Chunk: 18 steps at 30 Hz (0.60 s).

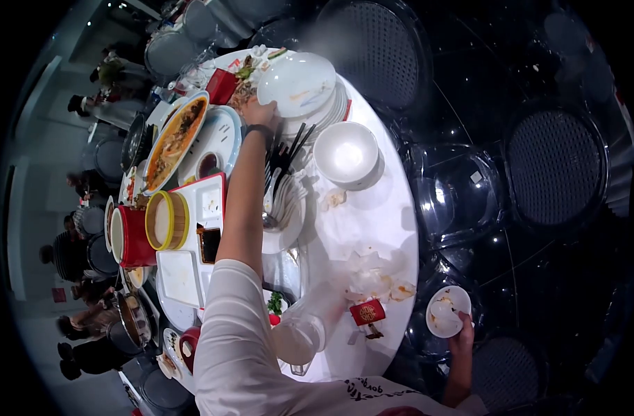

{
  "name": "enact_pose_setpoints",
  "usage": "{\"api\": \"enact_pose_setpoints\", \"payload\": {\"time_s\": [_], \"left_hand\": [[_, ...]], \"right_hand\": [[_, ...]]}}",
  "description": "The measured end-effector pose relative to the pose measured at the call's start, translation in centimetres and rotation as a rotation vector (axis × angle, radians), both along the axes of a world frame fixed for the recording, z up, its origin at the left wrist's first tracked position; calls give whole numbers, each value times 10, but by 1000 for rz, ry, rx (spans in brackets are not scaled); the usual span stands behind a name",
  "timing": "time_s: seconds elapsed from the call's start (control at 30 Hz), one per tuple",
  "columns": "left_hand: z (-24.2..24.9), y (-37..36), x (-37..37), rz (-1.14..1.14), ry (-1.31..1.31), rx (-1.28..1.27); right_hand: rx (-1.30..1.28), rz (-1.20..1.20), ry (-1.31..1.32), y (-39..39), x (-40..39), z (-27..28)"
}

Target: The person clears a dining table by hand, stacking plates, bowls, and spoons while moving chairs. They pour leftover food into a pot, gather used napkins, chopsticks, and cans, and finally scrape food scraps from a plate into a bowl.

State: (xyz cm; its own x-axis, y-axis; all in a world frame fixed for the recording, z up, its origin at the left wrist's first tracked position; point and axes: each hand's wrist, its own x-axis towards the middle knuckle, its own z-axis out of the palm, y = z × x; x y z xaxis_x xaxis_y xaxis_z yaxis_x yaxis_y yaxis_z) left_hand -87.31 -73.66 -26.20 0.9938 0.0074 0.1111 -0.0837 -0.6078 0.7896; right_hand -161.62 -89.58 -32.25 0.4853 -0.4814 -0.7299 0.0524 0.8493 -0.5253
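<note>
My left hand point(259, 113), a dark band at its wrist, reaches across the table and grips the near edge of a white plate point(300, 82) with food smears. The plate sits tilted over a stack of white plates point(334, 118). Beside that stack stands a white bowl point(345, 154). Nearer to me are dark chopsticks point(300, 142) and several white spoons point(286, 197) on another plate. Off the table's right side, my right hand point(461, 336) holds a small dish point(447, 310) with brown food scraps by its rim.
An oval dish of orange food point(178, 142), a yellow-rimmed steamer point(168, 220) and a sectioned tray point(211, 194) crowd the left. Crumpled tissues point(372, 277) and a red packet point(367, 313) lie near the edge. Transparent chairs point(456, 187) stand at right. People are in the background.
</note>
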Motion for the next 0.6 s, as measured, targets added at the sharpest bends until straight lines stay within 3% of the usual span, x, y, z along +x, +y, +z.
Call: {"api": "enact_pose_setpoints", "payload": {"time_s": [0.1,0.17,0.23,0.33,0.43,0.6], "left_hand": [[4,18,5,-85,21,344],[46,10,-27,-90,277,275],[52,9,-31,-115,49,545],[66,8,-53,-171,-177,635],[67,7,-46,-245,-63,809],[64,12,-69,-298,-260,692]], "right_hand": [[16,-21,44,-1,-5,-6],[40,-17,29,-2,-1,-1],[52,-8,19,-2,2,3],[37,16,15,-3,5,7],[10,45,-10,-3,4,9],[24,72,-56,-5,3,4]]}}
